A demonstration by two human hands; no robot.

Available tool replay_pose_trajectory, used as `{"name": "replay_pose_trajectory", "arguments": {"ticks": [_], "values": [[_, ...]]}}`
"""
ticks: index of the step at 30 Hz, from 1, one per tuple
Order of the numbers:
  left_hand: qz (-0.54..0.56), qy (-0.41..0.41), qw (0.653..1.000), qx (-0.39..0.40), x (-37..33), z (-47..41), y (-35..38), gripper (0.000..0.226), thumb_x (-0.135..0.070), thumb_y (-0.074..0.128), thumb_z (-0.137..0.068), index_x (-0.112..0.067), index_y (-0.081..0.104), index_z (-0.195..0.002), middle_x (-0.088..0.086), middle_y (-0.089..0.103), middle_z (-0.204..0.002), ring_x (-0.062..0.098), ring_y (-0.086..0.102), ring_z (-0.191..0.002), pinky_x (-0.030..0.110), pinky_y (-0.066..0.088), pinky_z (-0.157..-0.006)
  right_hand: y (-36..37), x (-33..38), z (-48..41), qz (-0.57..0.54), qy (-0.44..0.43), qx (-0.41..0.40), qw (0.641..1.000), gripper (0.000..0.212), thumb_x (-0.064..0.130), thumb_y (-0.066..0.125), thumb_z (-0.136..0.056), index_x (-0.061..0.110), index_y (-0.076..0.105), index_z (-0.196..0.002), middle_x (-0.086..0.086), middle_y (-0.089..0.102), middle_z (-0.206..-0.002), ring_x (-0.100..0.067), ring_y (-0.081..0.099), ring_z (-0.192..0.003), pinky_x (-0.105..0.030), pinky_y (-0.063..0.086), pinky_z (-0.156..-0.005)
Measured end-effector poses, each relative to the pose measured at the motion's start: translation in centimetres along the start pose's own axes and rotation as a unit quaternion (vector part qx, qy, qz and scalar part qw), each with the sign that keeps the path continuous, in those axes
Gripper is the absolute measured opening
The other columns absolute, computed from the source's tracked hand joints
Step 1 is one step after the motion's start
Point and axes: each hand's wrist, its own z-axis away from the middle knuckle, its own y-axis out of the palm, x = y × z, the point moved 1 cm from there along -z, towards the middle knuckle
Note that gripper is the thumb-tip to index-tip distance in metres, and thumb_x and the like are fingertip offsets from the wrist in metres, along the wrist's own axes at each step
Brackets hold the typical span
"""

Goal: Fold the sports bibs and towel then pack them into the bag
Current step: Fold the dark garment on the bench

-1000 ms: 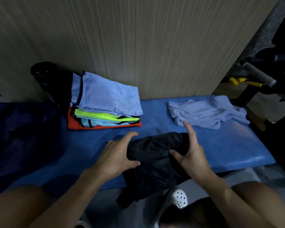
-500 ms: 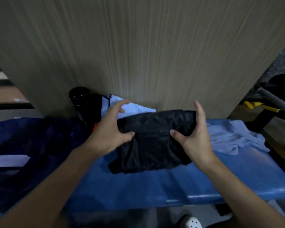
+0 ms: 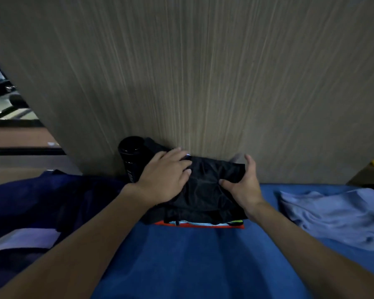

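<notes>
Left hand (image 3: pixel 166 180) presses flat on black bib (image 3: pixel 209 190) atop stack (image 3: pixel 203 224), bench (image 3: pixel 192 255) back edge. Right hand (image 3: pixel 242 184) grips bib's edge. Bottle (image 3: pixel 130 154) writing unreadable.

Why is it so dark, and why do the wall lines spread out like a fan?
Head view: dim light, so the black bib barely shows its folds; the wide lens fans out the streaks on the wall and stretches the arms at the bottom.
</notes>
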Motion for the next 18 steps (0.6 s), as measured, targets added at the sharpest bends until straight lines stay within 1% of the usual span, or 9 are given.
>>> {"name": "replay_pose_trajectory", "arguments": {"ticks": [3,5,6,8,10,11,13,15,18], "values": [[-0.043,-0.008,0.999,-0.032,-1.3,0.7,-0.9,0.066,-0.057,0.019,-0.100,-0.020,0.048,-0.145,0.002,0.024,-0.163,0.015,0.010,-0.152,0.039,0.006,-0.123,-0.4,-0.3,-0.1,0.055,-0.017,0.014,0.998,0.101,0.008,0.080,-0.078,0.029,0.013,-0.152,0.003,0.042,-0.136,-0.011,0.042,-0.126,-0.031,0.038,-0.107],[-0.070,0.020,0.996,-0.052,-2.9,1.3,-1.3,0.077,-0.061,0.013,-0.093,-0.016,0.047,-0.145,0.006,0.027,-0.162,0.017,0.014,-0.152,0.043,0.010,-0.123,-0.5,-0.6,-0.2,0.181,-0.052,-0.011,0.982,0.090,0.020,0.077,-0.082,0.025,0.020,-0.151,-0.003,0.032,-0.141,-0.018,0.036,-0.129,-0.032,0.034,-0.108],[-0.082,0.029,0.996,-0.034,-3.4,1.6,-1.0,0.081,-0.062,0.009,-0.091,-0.016,0.042,-0.148,0.007,0.025,-0.162,0.018,0.012,-0.152,0.044,0.009,-0.123,-0.5,-0.6,0.0,0.272,-0.085,-0.039,0.958,0.080,0.031,0.072,-0.086,0.023,0.025,-0.150,-0.008,0.029,-0.145,-0.024,0.033,-0.133,-0.037,0.032,-0.109],[-0.099,0.022,0.995,0.013,-3.3,1.9,0.1,0.085,-0.065,0.003,-0.087,-0.021,0.031,-0.154,0.006,0.016,-0.165,0.017,0.002,-0.153,0.045,0.005,-0.123,-0.1,-0.6,0.6,0.385,-0.176,-0.049,0.905,0.064,0.053,0.047,-0.094,0.022,0.033,-0.148,-0.008,0.025,-0.156,-0.028,0.023,-0.143,-0.046,0.024,-0.115],[-0.111,0.008,0.993,0.028,-2.2,1.9,1.2,0.086,-0.066,0.000,-0.085,-0.024,0.025,-0.156,0.005,0.009,-0.166,0.017,-0.005,-0.153,0.044,0.002,-0.124,0.6,-0.7,1.1,0.403,-0.221,0.022,0.888,0.069,0.063,0.017,-0.093,0.028,0.029,-0.152,0.001,0.020,-0.162,-0.018,0.009,-0.150,-0.046,0.013,-0.120],[-0.112,0.006,0.993,0.032,-1.7,1.9,1.6,0.085,-0.067,0.000,-0.085,-0.026,0.024,-0.156,0.005,0.007,-0.166,0.017,-0.006,-0.153,0.042,0.001,-0.124,1.0,-0.9,1.4,0.417,-0.219,0.064,0.880,0.073,0.065,0.007,-0.090,0.032,0.022,-0.154,0.005,0.012,-0.163,-0.012,0.000,-0.150,-0.044,0.006,-0.122],[-0.104,0.007,0.994,0.038,-1.0,1.7,2.2,0.085,-0.068,0.000,-0.084,-0.029,0.020,-0.157,0.006,0.004,-0.167,0.017,-0.006,-0.153,0.040,0.001,-0.124,1.5,-1.9,1.3,0.455,-0.185,0.120,0.863,0.077,0.072,-0.004,-0.085,0.039,0.007,-0.154,0.007,-0.004,-0.164,-0.009,-0.014,-0.149,-0.040,-0.006,-0.122],[-0.091,0.010,0.994,0.051,-0.5,1.2,2.6,0.086,-0.070,-0.001,-0.082,-0.032,0.017,-0.157,0.006,0.001,-0.167,0.017,-0.006,-0.153,0.038,0.000,-0.124,2.0,-2.8,0.9,0.480,-0.150,0.140,0.853,0.078,0.075,-0.006,-0.082,0.042,-0.002,-0.153,0.007,-0.011,-0.163,-0.011,-0.018,-0.148,-0.041,-0.009,-0.121],[-0.085,0.011,0.993,0.082,0.1,0.7,3.5,0.089,-0.072,-0.005,-0.078,-0.034,0.009,-0.157,0.005,-0.006,-0.166,0.017,-0.010,-0.152,0.037,-0.003,-0.124,2.6,-3.7,0.5,0.488,-0.114,0.161,0.850,0.072,0.070,-0.002,-0.086,0.043,-0.006,-0.152,0.007,-0.015,-0.163,-0.014,-0.019,-0.148,-0.043,-0.009,-0.121]]}}
